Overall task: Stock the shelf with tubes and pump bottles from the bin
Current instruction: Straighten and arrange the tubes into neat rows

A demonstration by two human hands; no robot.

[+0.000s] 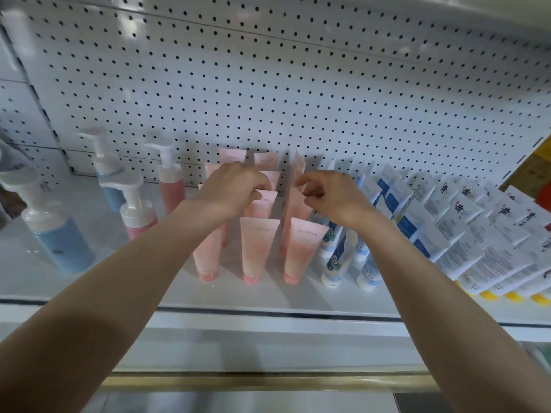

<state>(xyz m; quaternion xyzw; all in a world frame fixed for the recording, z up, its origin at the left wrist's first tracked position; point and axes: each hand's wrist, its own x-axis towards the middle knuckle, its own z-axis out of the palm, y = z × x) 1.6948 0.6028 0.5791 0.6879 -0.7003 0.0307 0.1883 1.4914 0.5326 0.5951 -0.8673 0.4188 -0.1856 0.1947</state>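
Head view: I saw the left hand, its grip curled over the top edge of the middle pink tube, while the right hand pinched the tilted pink tube beside it. Both tubes stood on the shelf, pump bottles to their left, white tubes right.

On the shelf the pump bottles stand at the left, the tubes stand on their caps in rows in the middle, and further tubes lean closely packed at the right. Behind all of them rises the pegboard. The left hand and the right hand are above the middle rows, at the tube tops.
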